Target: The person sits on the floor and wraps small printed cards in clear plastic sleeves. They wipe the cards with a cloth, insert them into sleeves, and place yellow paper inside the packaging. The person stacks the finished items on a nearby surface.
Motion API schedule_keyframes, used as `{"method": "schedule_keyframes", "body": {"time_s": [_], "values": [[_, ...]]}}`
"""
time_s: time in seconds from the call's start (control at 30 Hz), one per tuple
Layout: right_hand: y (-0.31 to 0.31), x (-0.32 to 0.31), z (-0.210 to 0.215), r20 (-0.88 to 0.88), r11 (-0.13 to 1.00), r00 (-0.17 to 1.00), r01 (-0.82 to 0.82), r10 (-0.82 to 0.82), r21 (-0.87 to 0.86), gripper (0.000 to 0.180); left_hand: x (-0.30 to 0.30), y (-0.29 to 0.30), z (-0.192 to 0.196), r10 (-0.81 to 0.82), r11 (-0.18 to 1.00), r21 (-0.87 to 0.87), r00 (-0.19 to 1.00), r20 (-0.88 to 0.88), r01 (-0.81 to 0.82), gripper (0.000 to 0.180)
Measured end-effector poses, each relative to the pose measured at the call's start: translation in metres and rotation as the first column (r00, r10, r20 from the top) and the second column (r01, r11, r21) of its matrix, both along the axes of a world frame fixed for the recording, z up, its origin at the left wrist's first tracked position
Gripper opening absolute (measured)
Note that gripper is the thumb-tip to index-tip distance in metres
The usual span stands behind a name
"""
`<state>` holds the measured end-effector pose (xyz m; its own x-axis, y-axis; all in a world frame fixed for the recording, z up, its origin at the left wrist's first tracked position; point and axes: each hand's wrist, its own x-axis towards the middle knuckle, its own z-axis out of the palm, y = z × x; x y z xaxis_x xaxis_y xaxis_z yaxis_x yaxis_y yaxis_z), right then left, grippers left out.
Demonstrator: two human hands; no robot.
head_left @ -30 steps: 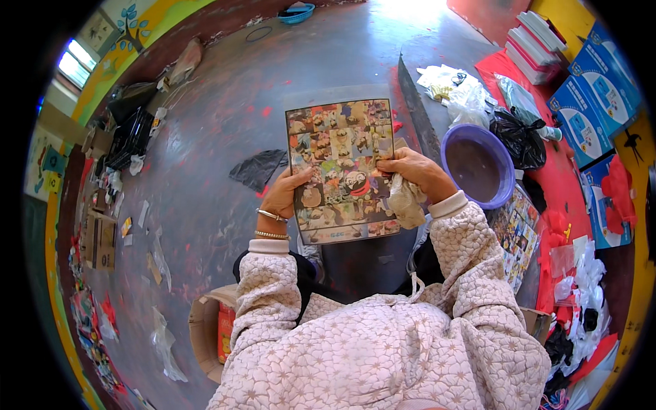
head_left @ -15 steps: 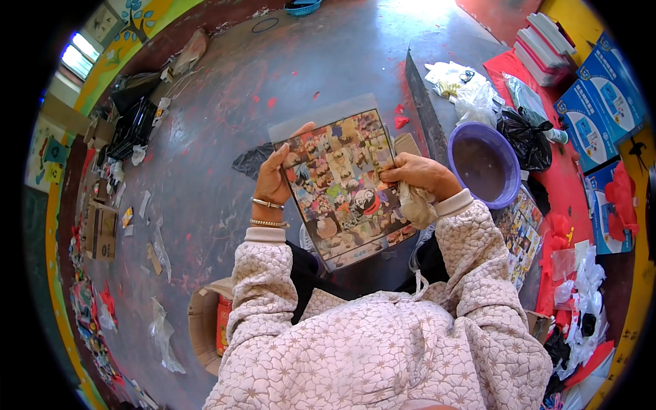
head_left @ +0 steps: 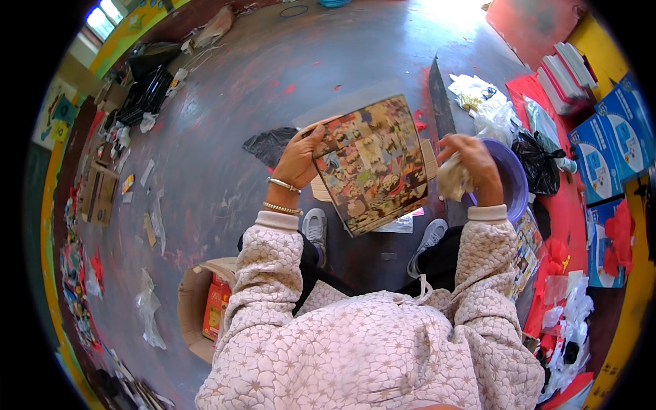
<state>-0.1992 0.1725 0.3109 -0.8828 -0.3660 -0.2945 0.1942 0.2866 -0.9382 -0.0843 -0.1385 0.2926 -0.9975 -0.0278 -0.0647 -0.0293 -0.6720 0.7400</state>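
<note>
A stiff rectangular board covered with a collage of small colourful pictures [head_left: 372, 164] is held tilted above my knees. My left hand [head_left: 298, 158], with two bracelets on its wrist, grips the board's upper left edge. My right hand [head_left: 470, 166] has come off the board and is shut on a crumpled pale cloth [head_left: 451, 181] just to the board's right, over the rim of a purple basin [head_left: 509, 181]. My grey shoes [head_left: 316, 231] show below the board on the grey floor.
A black plastic bag [head_left: 540, 164] and white crumpled bags [head_left: 492, 116] lie beyond the basin. Blue boxes [head_left: 608, 150] and stacked books [head_left: 570, 72] are at the right. An open cardboard box [head_left: 205, 307] sits at my left. Paper scraps litter the floor's left side.
The board has tilted and swung to the left in my left hand. My right hand let go of its right edge and moved away to the right with the cloth.
</note>
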Motion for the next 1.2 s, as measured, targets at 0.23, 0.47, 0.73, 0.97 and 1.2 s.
{"method": "schedule_keyframes", "body": {"time_s": [0.23, 0.47, 0.73, 0.97, 1.2], "values": [[-0.036, 0.014, 0.034, -0.225, 0.623, 0.745, 0.308, -0.628, -0.719, 0.014, -0.008, 0.023, -0.004, -0.029, 0.938, -0.344, 1.0, 0.012, 0.031, 0.033], [-0.128, 0.052, 0.023, -0.878, 0.974, 0.475, -0.221, 0.061, -0.052, 0.026, -0.018, 0.042, -0.013, -0.212, 0.564, -0.822, 0.976, -0.051, 0.08, 0.025], [-0.11, 0.044, 0.013, -0.779, 0.918, 0.521, -0.358, 0.348, 0.171, 0.033, -0.007, 0.049, 0.001, -0.178, 0.519, -0.85, 0.984, 0.002, 0.095, 0.028], [-0.105, 0.039, 0.01, -0.825, 0.98, 0.528, -0.114, 0.201, 0.165, 0.018, -0.003, 0.059, 0.013, -0.081, 0.659, -0.739, 0.99, 0.117, 0.141, 0.022], [-0.036, -0.015, -0.001, -0.793, 0.909, 0.572, 0.412, -0.209, 0.057, 0.013, -0.004, 0.035, 0.003, -0.092, 0.796, -0.6, 0.996, 0.017, 0.084, 0.025]]}}
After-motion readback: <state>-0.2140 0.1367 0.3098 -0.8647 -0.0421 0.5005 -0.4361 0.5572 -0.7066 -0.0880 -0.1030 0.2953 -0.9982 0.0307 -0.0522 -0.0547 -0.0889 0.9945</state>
